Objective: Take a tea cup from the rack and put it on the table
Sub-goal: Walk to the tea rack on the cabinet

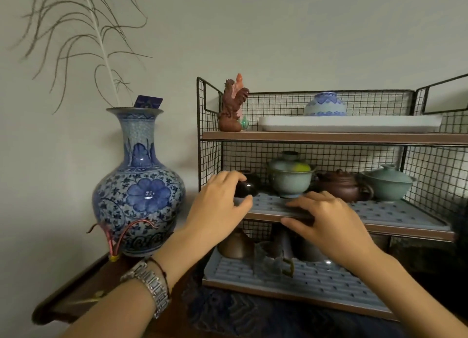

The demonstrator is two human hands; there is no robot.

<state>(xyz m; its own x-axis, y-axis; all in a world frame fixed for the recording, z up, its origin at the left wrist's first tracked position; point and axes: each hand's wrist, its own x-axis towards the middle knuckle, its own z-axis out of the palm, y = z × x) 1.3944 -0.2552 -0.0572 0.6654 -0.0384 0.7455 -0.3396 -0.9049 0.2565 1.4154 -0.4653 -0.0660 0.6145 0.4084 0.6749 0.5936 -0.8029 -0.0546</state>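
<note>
A wire rack [329, 139] with three wooden shelves stands on a dark table [83, 289]. At the left end of the middle shelf sits a small dark glossy tea cup [247, 189]. My left hand [220, 206] curls around it, fingers over its top and thumb below its front; whether the cup is lifted I cannot tell. My right hand [326, 218] rests with spread fingers on the front edge of the middle shelf, holding nothing. On the bottom shelf stand a brown cup [234, 246] upside down and a glass cup [272, 260].
The middle shelf also carries a celadon lidded bowl [291, 178], a brown clay teapot [342, 186] and a green lidded bowl [388, 183]. Up top are a rooster figurine [231, 105], a white tray [349, 124] and a blue-white jar [325, 105]. A large blue-and-white vase [139, 186] stands left of the rack.
</note>
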